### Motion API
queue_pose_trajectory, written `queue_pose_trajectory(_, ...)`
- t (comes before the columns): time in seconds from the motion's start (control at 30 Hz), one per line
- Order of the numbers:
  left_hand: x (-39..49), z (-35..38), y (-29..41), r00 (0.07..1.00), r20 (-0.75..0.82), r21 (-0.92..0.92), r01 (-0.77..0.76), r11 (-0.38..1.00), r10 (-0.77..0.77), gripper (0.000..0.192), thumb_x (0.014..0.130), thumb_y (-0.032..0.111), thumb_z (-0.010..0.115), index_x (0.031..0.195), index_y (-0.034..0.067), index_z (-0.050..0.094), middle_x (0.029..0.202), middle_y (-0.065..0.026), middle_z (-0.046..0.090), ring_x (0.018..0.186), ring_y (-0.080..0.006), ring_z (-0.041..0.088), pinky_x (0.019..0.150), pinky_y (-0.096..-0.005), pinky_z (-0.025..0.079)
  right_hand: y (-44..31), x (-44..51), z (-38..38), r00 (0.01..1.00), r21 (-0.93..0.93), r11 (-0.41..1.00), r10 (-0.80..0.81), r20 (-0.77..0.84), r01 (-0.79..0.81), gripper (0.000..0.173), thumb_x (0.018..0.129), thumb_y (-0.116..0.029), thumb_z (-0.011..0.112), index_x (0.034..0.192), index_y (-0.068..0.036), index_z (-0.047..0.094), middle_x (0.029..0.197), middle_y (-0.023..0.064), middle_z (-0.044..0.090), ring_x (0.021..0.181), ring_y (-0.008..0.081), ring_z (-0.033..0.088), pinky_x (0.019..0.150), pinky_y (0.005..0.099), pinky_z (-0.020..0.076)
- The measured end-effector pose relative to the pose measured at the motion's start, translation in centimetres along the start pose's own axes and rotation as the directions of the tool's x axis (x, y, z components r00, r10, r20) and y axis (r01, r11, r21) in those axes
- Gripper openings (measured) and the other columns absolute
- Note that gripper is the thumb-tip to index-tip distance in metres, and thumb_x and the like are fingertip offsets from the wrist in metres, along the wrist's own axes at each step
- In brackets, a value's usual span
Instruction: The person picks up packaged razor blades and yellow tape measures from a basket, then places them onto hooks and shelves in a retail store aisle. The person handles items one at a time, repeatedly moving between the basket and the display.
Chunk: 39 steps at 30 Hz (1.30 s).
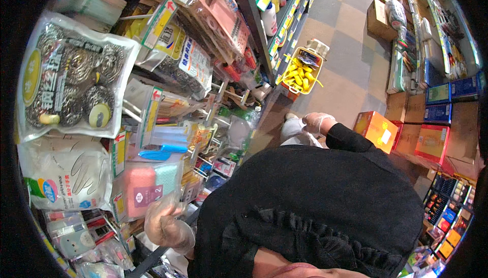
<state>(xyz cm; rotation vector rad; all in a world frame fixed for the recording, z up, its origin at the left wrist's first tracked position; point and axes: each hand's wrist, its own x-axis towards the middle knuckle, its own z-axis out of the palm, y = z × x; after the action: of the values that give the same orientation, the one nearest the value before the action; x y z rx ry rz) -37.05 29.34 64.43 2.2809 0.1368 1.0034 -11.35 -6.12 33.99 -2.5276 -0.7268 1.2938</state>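
My left hand [167, 222], in a clear plastic glove, is raised beside the hanging shelf goods with its fingers curled. I cannot make out anything held in it. Closest to it is a clear pack of pink and mint sponges [143, 186]. A pack of disposable gloves [68, 173] hangs further left, below a large bag of steel wool scourers [74, 79]. My right hand [318, 123], also gloved, is held in front of me above my white trousers [292, 131]. Its fingers are bent, and their inner side is hidden.
A pale yellow basket [317, 79] of yellow items stands on the checkered aisle floor [339, 49] against the left shelving [272, 45]. Orange and red cartons [375, 131] are stacked on the right. Beyond them sits a brown cardboard box [381, 20]. Price-tagged hooks [150, 116] jut out at left.
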Motion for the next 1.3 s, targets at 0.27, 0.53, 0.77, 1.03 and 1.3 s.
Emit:
queue_pose_trajectory(0.27, 2.8, 5.7, -1.6, 0.909, -0.042, -0.093, 0.410, 0.907, -0.415, 0.023, 0.093, 0.017, 0.061, 0.088, -0.005, 0.068, 0.083, -0.0108, 0.068, 0.067, -0.0176, 0.063, 0.063, -0.0282, 0.051, 11.0, 8.5, 0.1, 0.992, 0.195, 0.974, 0.122, -0.010, -0.118, 0.042, 0.089, -0.034, 0.063, 0.119, -0.005, 0.068, 0.111, 0.0210, 0.070, 0.106, 0.0392, 0.066, 0.092, 0.0438, 0.0515)
queue_pose_trajectory(0.53, 6.8, 16.9, -2.9, 0.713, 0.259, 0.057, 0.663, 0.747, -0.652, 0.022, 0.100, 0.018, 0.061, 0.110, -0.001, 0.069, 0.092, -0.0062, 0.070, 0.076, -0.0116, 0.064, 0.068, -0.0265, 0.053, 17.8, 12.2, -3.5, 0.939, 0.252, 0.905, 0.339, 0.065, -0.344, 0.042, 0.087, -0.028, 0.065, 0.123, -0.007, 0.066, 0.124, 0.0206, 0.066, 0.120, 0.0359, 0.061, 0.100, 0.0437, 0.0494)
queue_pose_trajectory(0.77, 3.7, 21.4, -8.5, 0.427, 0.415, 0.204, 0.817, 0.539, -0.803, 0.023, 0.101, 0.021, 0.062, 0.113, 0.003, 0.069, 0.086, -0.0031, 0.069, 0.073, -0.0089, 0.062, 0.066, -0.0245, 0.051, 22.2, 17.0, -4.3, 0.941, 0.270, 0.908, 0.339, -0.023, -0.320, 0.030, 0.084, -0.022, 0.067, 0.109, -0.005, 0.070, 0.112, 0.0203, 0.070, 0.107, 0.0347, 0.068, 0.088, 0.0449, 0.0558)
queue_pose_trajectory(1.03, -0.4, 23.6, -10.9, 0.198, 0.496, 0.117, 0.950, 0.291, -0.846, 0.020, 0.097, 0.010, 0.060, 0.113, -0.001, 0.065, 0.100, -0.0120, 0.068, 0.088, -0.0215, 0.066, 0.078, -0.0388, 0.055, 21.5, 23.1, -7.2, 0.946, 0.194, 0.954, 0.263, -0.188, -0.227, 0.034, 0.095, -0.019, 0.055, 0.126, -0.008, 0.059, 0.134, 0.0205, 0.057, 0.117, 0.0370, 0.063, 0.098, 0.0477, 0.0527)
queue_pose_trajectory(1.3, -7.8, 21.8, -15.6, -0.065, 0.551, 0.218, 0.973, 0.069, -0.832, 0.023, 0.095, 0.006, 0.062, 0.116, -0.001, 0.062, 0.110, -0.0154, 0.067, 0.100, -0.0249, 0.065, 0.090, -0.0415, 0.054, 22.0, 27.8, -8.7, 0.931, 0.176, 0.959, 0.261, -0.256, -0.220, 0.063, 0.086, -0.014, 0.063, 0.147, -0.013, 0.045, 0.159, 0.0207, 0.029, 0.143, 0.0357, 0.039, 0.111, 0.0431, 0.0434)
